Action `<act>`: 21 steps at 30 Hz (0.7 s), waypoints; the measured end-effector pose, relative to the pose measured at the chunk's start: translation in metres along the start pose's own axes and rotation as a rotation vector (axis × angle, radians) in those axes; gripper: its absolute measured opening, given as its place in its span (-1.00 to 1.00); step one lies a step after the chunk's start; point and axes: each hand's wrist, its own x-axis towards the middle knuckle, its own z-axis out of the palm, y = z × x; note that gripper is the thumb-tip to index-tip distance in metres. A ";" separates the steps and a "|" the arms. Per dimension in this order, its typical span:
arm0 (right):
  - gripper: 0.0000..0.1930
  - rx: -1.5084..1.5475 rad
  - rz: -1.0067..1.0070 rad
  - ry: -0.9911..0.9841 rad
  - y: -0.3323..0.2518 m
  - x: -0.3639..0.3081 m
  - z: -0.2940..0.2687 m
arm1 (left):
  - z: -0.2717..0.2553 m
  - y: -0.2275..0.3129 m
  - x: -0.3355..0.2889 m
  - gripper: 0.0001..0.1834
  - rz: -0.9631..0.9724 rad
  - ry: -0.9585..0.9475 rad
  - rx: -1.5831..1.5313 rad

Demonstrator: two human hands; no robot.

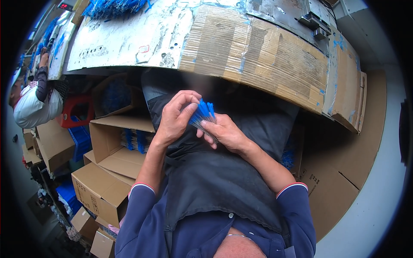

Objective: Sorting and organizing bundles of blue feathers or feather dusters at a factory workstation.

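- Left: open cardboard box [122,123], perhaps kept close for reach
- Centre: left hand [178,112] curled at the blue tips of a wiry bundle [204,112]; cannot tell if pinching
- Just right: right hand [226,131] clamped on the bundle's grey strands, apparently keeping them together
- Upper right: cardboard sheet [254,49] over the surface [124,47], perhaps padding

Bright, pale light fell across the workbench [129,47]; dark shadow lay beneath it, and fisheye distortion bowed its near edge.
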 end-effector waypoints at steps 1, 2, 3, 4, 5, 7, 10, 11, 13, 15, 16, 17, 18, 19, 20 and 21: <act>-0.78 0.012 0.010 -0.017 0.000 0.000 0.000 | 0.000 -0.001 0.000 -0.93 -0.002 -0.001 0.000; -0.78 0.014 0.011 -0.017 -0.001 -0.001 0.000 | -0.001 -0.002 0.000 -0.94 0.018 -0.014 0.014; -0.78 0.034 0.015 -0.021 -0.003 -0.001 0.001 | -0.002 -0.003 0.001 -0.95 0.038 -0.027 0.028; -0.78 0.053 0.019 -0.025 -0.004 -0.002 0.001 | -0.002 -0.005 0.001 -0.95 0.037 -0.029 0.028; -0.78 0.055 0.020 -0.024 -0.004 -0.002 0.001 | -0.002 -0.006 0.001 -0.95 0.016 -0.037 -0.028; -0.78 0.064 0.030 -0.042 -0.005 -0.002 0.000 | -0.003 -0.009 0.002 -0.95 -0.006 -0.047 -0.084; -0.78 0.047 0.017 -0.019 -0.004 -0.001 0.000 | -0.003 -0.013 0.003 -0.95 -0.015 -0.076 -0.143; -0.78 0.048 0.016 -0.016 -0.002 -0.001 -0.001 | -0.002 -0.013 0.004 -0.95 -0.024 -0.079 -0.172; -0.77 -0.091 -0.018 0.042 0.000 0.001 0.000 | -0.003 -0.012 0.003 -0.94 -0.035 -0.078 -0.198; -0.77 -0.166 -0.016 0.093 -0.006 -0.002 0.002 | -0.003 -0.012 0.003 -0.94 -0.032 -0.075 -0.197; -0.76 -0.243 -0.014 0.144 -0.009 -0.003 0.002 | -0.002 -0.011 0.002 -0.94 -0.033 -0.078 -0.195; -0.76 -0.240 -0.015 0.146 -0.008 -0.003 0.001 | 0.000 -0.007 0.002 -0.91 -0.023 -0.073 -0.160; -0.75 -0.353 -0.070 0.186 -0.006 -0.002 0.000 | 0.000 -0.006 0.000 -0.87 -0.016 -0.061 -0.127; -0.74 -0.467 -0.126 0.225 -0.003 0.000 0.000 | -0.001 -0.007 -0.001 -0.87 -0.018 -0.058 -0.127; -0.74 -0.467 -0.124 0.222 0.000 0.002 0.000 | -0.001 -0.007 -0.001 -0.85 -0.004 -0.042 -0.089; -0.73 -0.530 -0.181 0.251 0.002 0.003 -0.001 | -0.001 -0.007 -0.002 -0.84 0.012 -0.027 -0.047</act>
